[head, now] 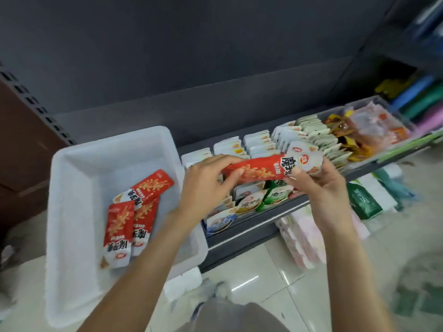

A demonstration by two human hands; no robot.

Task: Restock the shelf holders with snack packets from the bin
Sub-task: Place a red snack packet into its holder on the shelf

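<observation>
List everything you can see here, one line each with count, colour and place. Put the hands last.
held snack packet: one, red with a white end, gripped by both hands above the shelf holders
snack packets in the bin: three visible, red and white, overlapping on the bin floor
bin: one, white plastic, on the shelf at left
shelf holders: a row, filled with mostly white upright packets, right of the bin
orange and yellow packets: count unclear, in clear trays at the far right of the shelf
packaged goods: several, green, white and pink, below the shelf on the floor
floor: pale tiles, bottom
left hand: grips the packet's red end
right hand: grips the packet's white end
</observation>
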